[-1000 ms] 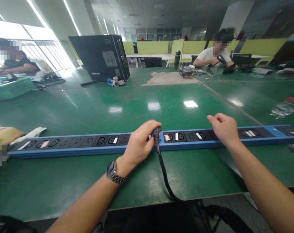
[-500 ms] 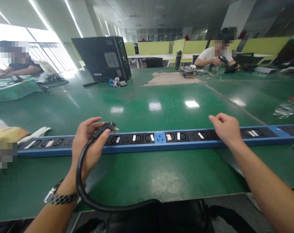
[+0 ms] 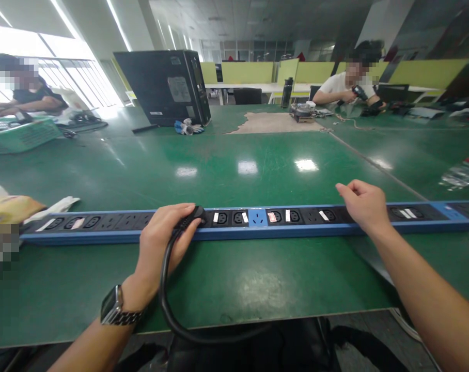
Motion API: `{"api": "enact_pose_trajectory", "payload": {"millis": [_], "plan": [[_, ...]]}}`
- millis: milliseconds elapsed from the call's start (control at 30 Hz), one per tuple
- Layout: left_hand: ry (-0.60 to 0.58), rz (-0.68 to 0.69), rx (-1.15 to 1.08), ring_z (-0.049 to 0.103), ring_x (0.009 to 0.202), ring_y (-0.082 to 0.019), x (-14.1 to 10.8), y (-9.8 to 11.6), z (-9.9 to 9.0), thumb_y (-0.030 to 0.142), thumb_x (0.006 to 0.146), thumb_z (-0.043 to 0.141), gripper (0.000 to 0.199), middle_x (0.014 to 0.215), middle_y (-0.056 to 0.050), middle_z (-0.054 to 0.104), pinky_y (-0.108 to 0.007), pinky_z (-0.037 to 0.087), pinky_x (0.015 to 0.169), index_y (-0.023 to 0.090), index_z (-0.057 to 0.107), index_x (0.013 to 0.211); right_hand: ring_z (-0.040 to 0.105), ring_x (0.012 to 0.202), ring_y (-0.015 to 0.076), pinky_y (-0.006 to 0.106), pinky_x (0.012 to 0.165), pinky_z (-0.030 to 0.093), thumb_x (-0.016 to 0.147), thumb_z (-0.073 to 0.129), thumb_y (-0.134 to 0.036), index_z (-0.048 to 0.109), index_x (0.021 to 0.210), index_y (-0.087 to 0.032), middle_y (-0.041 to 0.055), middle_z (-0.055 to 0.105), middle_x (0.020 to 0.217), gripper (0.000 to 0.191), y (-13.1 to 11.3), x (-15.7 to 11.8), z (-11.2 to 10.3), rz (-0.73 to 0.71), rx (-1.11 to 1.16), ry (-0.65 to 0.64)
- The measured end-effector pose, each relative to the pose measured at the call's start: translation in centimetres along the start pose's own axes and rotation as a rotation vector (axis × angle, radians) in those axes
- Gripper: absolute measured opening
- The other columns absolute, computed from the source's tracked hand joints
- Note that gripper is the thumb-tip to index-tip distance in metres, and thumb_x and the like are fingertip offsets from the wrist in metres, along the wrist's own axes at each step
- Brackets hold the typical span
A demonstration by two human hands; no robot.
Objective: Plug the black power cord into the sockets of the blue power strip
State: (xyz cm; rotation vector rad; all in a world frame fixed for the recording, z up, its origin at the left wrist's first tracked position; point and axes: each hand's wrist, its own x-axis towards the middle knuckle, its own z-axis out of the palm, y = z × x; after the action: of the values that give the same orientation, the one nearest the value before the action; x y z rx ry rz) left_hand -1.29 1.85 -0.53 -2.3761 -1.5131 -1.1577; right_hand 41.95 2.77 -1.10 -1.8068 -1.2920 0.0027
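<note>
My left hand (image 3: 162,235) is closed around a black power plug (image 3: 200,213) and presses it against the face of a long blue power strip (image 3: 234,233). Its prongs cannot be seen, so how deep it sits in the socket I cannot tell. A thick black cord (image 3: 163,289) loops from the plug down over the table's near edge. My right hand (image 3: 366,206) is curled into a loose fist over the right part of the strip, with nothing visible in it. Black sockets, some with white stickers, and a blue socket (image 3: 258,218) line the strip.
A black computer case (image 3: 157,90) stands at the back left, gloves (image 3: 188,127) before it. Left are a green basket (image 3: 21,137) and a yellow packet (image 3: 13,209). A plastic bottle (image 3: 461,175) lies right. Two people sit across the table (image 3: 219,160), one holding a power drill (image 3: 359,93).
My left hand has moved right and down, bringing the plug from above the strip onto a socket, and its prongs have gone out of sight. My right hand has barely moved.
</note>
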Motion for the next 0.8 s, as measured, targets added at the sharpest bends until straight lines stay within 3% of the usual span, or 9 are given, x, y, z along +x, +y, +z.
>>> {"api": "enact_pose_trajectory", "payload": {"millis": [133,333,667,733,800], "plan": [[-0.022,0.101,0.094,0.063,0.107,-0.024,-0.8,-0.3,0.0,0.028,0.087,0.060,0.021,0.114,-0.007,0.067,-0.043,0.050,0.097,0.024,0.059,0.108,0.037,0.050,0.0112,0.028,0.053,0.029,0.078,0.059,-0.045,0.047,0.054,-0.021,-0.0040,0.040,0.048,0.036,0.0,0.0,0.0,0.003,-0.018,-0.015],[0.039,0.235,0.028,0.064,0.105,-0.021,-1.0,-0.7,0.4,0.021,0.086,0.062,0.029,0.115,-0.008,0.067,-0.038,0.052,0.094,0.022,0.058,0.115,0.036,0.049,0.0106,0.027,0.054,0.027,0.079,0.058,-0.047,0.046,0.054,-0.020,-0.0049,0.038,0.047,0.039,-0.2,0.0,-0.1,-0.030,-0.058,-0.030],[-0.004,0.209,0.031,0.065,0.106,-0.021,-1.1,-0.1,0.8,0.020,0.086,0.064,0.031,0.119,-0.007,0.067,-0.036,0.053,0.094,0.022,0.061,0.117,0.037,0.049,0.0107,0.026,0.054,0.028,0.079,0.057,-0.048,0.048,0.055,-0.020,-0.0047,0.040,0.048,0.038,-0.2,-0.1,-0.2,-0.037,-0.069,-0.038],[0.106,0.211,-0.036,0.066,0.103,-0.020,-0.4,0.0,0.5,0.018,0.085,0.065,0.031,0.115,-0.005,0.068,-0.035,0.054,0.092,0.023,0.062,0.115,0.037,0.049,0.0108,0.026,0.054,0.028,0.079,0.057,-0.048,0.048,0.055,-0.020,-0.0045,0.040,0.048,0.038,-0.3,0.0,-0.1,-0.033,-0.076,-0.036],[0.384,0.182,-0.120,0.067,0.101,-0.018,1.0,0.9,0.0,0.014,0.083,0.066,0.033,0.114,-0.003,0.069,-0.035,0.054,0.091,0.023,0.062,0.114,0.037,0.049,0.0108,0.026,0.054,0.028,0.079,0.057,-0.048,0.048,0.055,-0.020,-0.0042,0.041,0.048,0.038,-0.2,0.0,-0.1,-0.032,-0.073,-0.036]]}}
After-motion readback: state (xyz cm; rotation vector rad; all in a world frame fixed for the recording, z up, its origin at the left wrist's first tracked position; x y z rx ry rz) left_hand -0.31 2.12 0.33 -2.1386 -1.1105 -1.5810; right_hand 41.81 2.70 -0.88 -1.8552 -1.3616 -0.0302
